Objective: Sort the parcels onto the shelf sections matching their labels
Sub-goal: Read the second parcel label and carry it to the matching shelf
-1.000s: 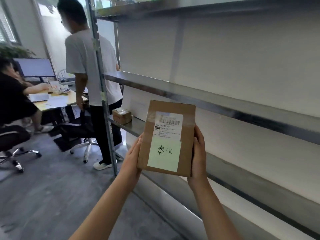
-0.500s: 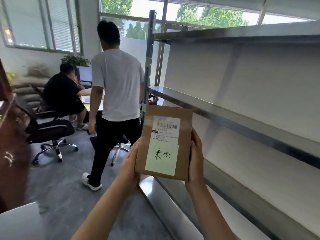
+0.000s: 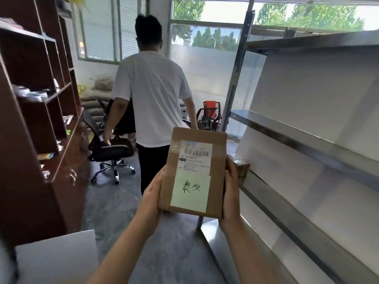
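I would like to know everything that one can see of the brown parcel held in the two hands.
The parcel is a flat brown cardboard box with clear tape near its top. A white label with a barcode sits on its front, and below it a pale green note bears handwritten characters. It is upright, in the air. The left hand holds its left edge, the right hand its right edge.

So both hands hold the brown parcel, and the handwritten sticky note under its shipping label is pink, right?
No: the head view shows the sticky note is pale green, not pink. The left hand and right hand do hold the parcel.
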